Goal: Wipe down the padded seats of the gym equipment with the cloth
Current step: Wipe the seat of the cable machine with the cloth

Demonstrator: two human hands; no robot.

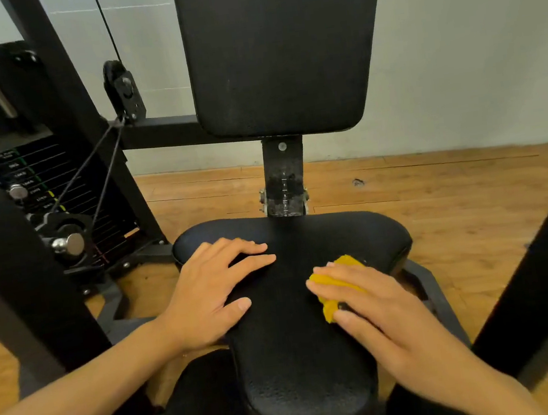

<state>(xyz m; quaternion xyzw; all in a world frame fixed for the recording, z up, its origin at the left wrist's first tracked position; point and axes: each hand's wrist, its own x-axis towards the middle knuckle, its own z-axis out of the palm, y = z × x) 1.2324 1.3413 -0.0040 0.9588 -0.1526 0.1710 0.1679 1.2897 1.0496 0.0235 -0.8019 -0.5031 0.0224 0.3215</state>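
A black padded seat (301,359) of a gym machine fills the lower middle, wide at the far end and narrow toward me. Its upright black back pad (281,51) stands behind it. My left hand (213,290) lies flat on the seat's left side, fingers spread, holding nothing. My right hand (377,301) presses a crumpled yellow cloth (335,284) onto the seat's right side; most of the cloth is hidden under the fingers.
A weight stack (43,194) with cables and a pulley (123,88) stands at the left on a black frame. A dark bar (543,274) slants across the right. Wooden floor (455,205) and a pale wall lie behind.
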